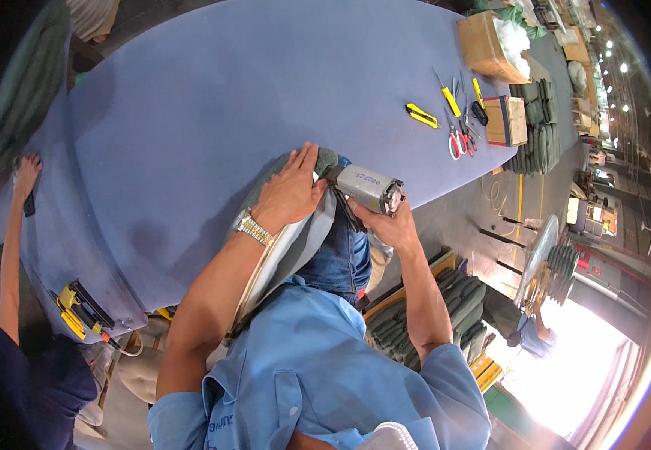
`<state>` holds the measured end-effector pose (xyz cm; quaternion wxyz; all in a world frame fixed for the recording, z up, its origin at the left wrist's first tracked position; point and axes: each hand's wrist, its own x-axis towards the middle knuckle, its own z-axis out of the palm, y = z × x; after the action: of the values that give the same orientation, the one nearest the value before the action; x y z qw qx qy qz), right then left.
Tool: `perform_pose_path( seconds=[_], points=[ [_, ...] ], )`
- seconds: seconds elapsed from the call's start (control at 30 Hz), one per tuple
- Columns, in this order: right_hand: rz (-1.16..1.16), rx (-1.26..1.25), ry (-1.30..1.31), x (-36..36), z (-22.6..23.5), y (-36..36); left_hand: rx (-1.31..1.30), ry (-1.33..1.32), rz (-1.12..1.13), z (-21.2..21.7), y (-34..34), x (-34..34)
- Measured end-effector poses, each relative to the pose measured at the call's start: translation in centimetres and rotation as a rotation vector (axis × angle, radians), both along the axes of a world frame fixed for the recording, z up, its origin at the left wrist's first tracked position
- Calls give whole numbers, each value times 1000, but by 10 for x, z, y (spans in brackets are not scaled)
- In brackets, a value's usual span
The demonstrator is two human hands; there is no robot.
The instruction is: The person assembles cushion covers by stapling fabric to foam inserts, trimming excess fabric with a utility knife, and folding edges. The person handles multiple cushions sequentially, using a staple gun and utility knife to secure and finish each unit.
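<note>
Gripping a silver-grey power tool (pixel 366 187) in the right hand (pixel 387 225), seemingly against a green-and-grey fabric piece (pixel 314 234); resting the left hand (pixel 291 191), flat and outspread, on that piece at the edge of the blue table (pixel 190 97). Farther, past red-handled scissors (pixel 462 139), to an open cardboard box (pixel 483 49).

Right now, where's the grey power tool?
In the head view, just right of centre: the grey tool is in the right hand, beside the left hand and the green padded piece.
</note>
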<state>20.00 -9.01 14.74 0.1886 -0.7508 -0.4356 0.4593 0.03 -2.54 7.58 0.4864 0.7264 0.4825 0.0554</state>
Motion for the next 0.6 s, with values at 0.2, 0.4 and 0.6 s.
perform_pose_path(
  seconds=[0.2, 0.4, 0.6],
  points=[
    [83, -29, 26, 0, -1, 9, 22, -9, 15, -14, 1, 0],
    [347, 186, -77, 23, -39, 7, 68, 32, 34, -8, 6, 4],
    [373, 329, -100, 32, -61, -8, 86, 22, 66, -9, 5, 6]
  ],
)
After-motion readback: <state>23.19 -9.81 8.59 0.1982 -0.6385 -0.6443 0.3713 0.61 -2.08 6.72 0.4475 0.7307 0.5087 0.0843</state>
